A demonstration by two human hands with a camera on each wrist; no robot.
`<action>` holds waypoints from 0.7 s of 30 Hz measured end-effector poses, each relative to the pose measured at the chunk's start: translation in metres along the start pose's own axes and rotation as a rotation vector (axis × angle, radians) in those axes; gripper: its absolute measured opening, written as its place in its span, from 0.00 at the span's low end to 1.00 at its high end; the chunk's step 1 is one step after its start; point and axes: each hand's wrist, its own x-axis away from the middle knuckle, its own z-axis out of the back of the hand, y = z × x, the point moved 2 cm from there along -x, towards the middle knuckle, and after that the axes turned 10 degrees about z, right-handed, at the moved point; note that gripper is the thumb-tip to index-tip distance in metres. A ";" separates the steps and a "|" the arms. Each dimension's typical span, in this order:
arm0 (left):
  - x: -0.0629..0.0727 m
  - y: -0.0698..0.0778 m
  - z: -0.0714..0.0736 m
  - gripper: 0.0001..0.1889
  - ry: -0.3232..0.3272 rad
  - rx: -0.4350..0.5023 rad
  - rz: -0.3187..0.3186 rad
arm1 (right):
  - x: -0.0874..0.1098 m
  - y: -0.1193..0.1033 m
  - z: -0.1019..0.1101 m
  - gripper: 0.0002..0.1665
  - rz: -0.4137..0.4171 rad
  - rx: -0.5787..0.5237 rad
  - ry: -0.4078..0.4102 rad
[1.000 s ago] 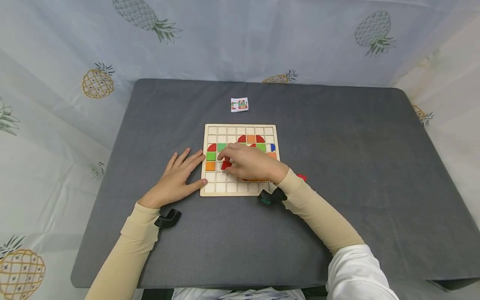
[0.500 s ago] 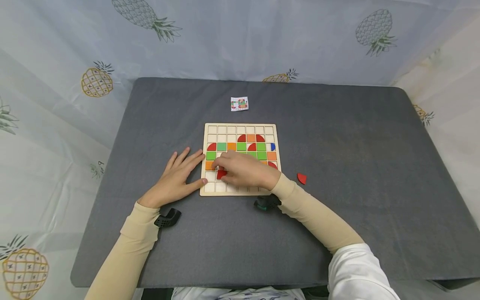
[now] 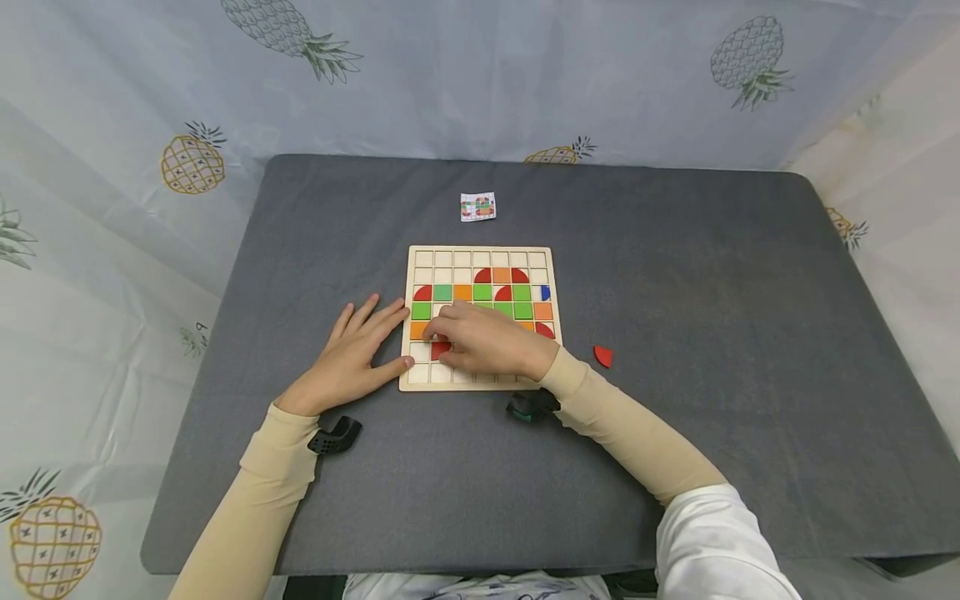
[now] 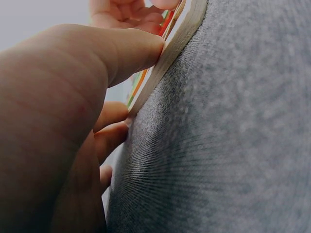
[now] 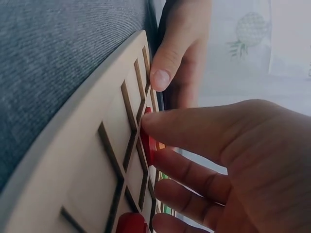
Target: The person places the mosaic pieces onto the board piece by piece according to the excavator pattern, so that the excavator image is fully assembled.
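My right hand [image 3: 491,337] reaches over the wooden grid board [image 3: 450,387], with thumb and forefinger pinching a red tile [image 3: 439,351]. In the right wrist view that red tile [image 5: 147,138] sits at a square near the board's left side, the thumb on its near edge. Fingers spread, my left hand [image 3: 351,360] lies flat at the board's left edge. Its thumb [image 4: 141,51] touches the wooden side in the left wrist view. Coloured tiles fill part of the grid, among them green [image 3: 422,311], orange [image 3: 462,292] and blue [image 3: 545,293] ones; my right hand hides several squares.
A loose red quarter-circle tile [image 3: 603,357] lies on the grey tablecloth [image 3: 712,333] right of the board. Beyond the board is a small printed pattern card [image 3: 477,207]. A pineapple-print curtain [image 3: 465,75] hangs behind the table.
My right hand has moved left and toward me with the red tile, down to a square in the second-lowest row, then nearly stopped. The loose red tile came into full view. My left hand stayed put.
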 end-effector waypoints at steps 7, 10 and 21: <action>-0.001 0.000 0.000 0.41 -0.001 -0.005 0.000 | -0.001 0.000 -0.002 0.17 -0.007 0.018 0.006; 0.000 0.000 0.001 0.42 -0.002 -0.009 0.001 | -0.001 0.000 -0.002 0.17 -0.004 0.028 0.015; -0.001 -0.001 -0.001 0.42 -0.001 -0.009 0.008 | 0.006 0.004 0.010 0.18 0.006 -0.021 0.023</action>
